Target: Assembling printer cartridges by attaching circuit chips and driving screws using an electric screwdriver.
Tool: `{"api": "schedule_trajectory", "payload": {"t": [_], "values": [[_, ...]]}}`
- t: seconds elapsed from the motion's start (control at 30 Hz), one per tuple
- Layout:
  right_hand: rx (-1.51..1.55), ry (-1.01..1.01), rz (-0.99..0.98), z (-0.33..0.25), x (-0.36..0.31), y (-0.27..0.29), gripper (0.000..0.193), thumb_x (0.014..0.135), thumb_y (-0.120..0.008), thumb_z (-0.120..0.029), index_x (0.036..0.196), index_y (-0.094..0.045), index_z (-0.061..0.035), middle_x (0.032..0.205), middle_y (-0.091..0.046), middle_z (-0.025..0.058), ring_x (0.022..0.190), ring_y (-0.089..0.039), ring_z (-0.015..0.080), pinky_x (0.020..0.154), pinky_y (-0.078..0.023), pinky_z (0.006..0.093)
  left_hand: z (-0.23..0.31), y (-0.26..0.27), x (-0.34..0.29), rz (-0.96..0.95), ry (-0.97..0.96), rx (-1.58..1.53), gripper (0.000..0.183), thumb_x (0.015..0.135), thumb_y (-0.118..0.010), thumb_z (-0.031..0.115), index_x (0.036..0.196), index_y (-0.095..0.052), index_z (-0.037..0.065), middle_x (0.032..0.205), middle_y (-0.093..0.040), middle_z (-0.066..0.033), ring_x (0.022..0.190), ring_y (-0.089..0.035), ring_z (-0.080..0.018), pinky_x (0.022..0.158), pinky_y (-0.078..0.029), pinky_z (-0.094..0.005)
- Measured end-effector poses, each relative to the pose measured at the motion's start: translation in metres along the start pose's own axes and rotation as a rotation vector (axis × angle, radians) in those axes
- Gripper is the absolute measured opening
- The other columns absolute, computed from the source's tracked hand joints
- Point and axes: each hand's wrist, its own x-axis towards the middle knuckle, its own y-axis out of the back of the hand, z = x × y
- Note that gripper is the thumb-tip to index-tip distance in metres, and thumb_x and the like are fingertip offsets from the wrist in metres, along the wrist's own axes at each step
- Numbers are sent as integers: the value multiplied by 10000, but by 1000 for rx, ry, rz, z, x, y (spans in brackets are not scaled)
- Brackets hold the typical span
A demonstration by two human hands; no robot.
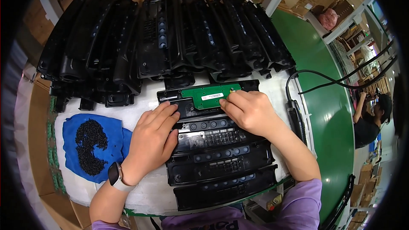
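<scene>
Green circuit board sits in topmost black housing. My left hand: fingers outstretched, gripping nothing, resting on housing's left end, likely steadying it. Right hand: fingers narrowed at board's right end; cannot tell whether anything small is pinched. Blue cloth probably stops small black pieces scattering. Other housings lined up nearer me, presumably for easy reach.

The green worktop I'm watching remotely has a white sheet over part of it: blue cloth on the left, black plastic housings packed along the back, black panels up front, corded black tool at right.
</scene>
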Motion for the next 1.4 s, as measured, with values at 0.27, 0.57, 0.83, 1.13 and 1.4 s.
{"api": "schedule_trajectory", "payload": {"t": [0.27,0.57,0.83,1.13,1.4], "values": [[295,-227,-135,5,4,13,138,741,-708,-137,790,-655,-20,743,-539,43,609,-560,190,482,-462,308,1,-2,1,8,-14,21,312,733,-611,37,1036,-601,-36,1159,-571,-156,1137,-511,-326,918,-415,-407],[289,-253,-109,-2,7,0,49,742,-659,-55,769,-637,-21,753,-538,65,655,-580,235,533,-477,337,0,-2,-1,44,16,3,299,768,-638,99,1036,-597,-28,1159,-574,-161,1127,-513,-348,942,-415,-421],[160,-312,-245,-32,21,36,133,737,-655,-32,865,-644,-1,821,-544,118,708,-588,313,614,-469,385,7,62,-57,416,-94,155,315,806,-653,183,1044,-569,-6,1123,-569,-181,1058,-552,-326,892,-448,-404],[424,-256,-222,-137,48,97,157,729,-632,12,882,-618,46,794,-547,131,637,-557,246,569,-437,306,-101,186,-379,517,1224,707,271,872,-532,219,1024,-555,-4,1051,-573,-199,985,-567,-361,830,-463,-426],[407,75,-182,-230,75,91,195,629,-707,-44,818,-661,-35,753,-576,99,623,-584,255,522,-466,328,-198,152,-492,-841,1337,129,414,774,-590,387,961,-676,28,972,-662,-204,876,-646,-337,711,-508,-399]]}}
